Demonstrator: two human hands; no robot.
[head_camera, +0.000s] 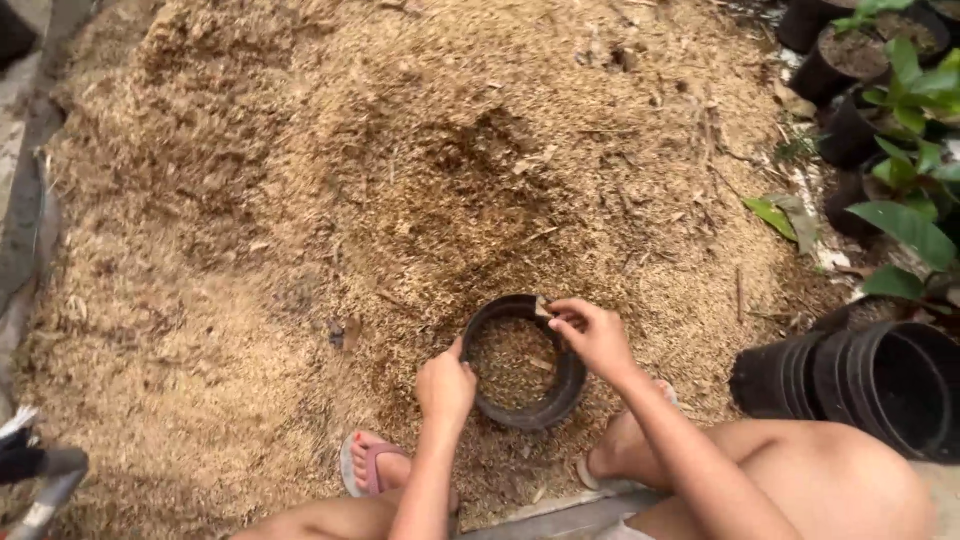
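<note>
Open husk heap (330, 180) ahead; stacked pots (860, 385) seemingly crowd the right.

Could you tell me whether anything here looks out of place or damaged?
Only small things stand out: the black pot held by the left hand and right hand has a bent, uneven rim, and the spare black pots lie tipped on their sides.

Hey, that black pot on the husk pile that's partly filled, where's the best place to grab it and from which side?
Probably the rim of the black pot, from above. It stands upright with its mouth open, sunk a little into the husk pile, so the wall is partly hidden. The left hand grips the near-left rim and the right hand pinches the far-right rim; opposite grips should keep it level.
</note>
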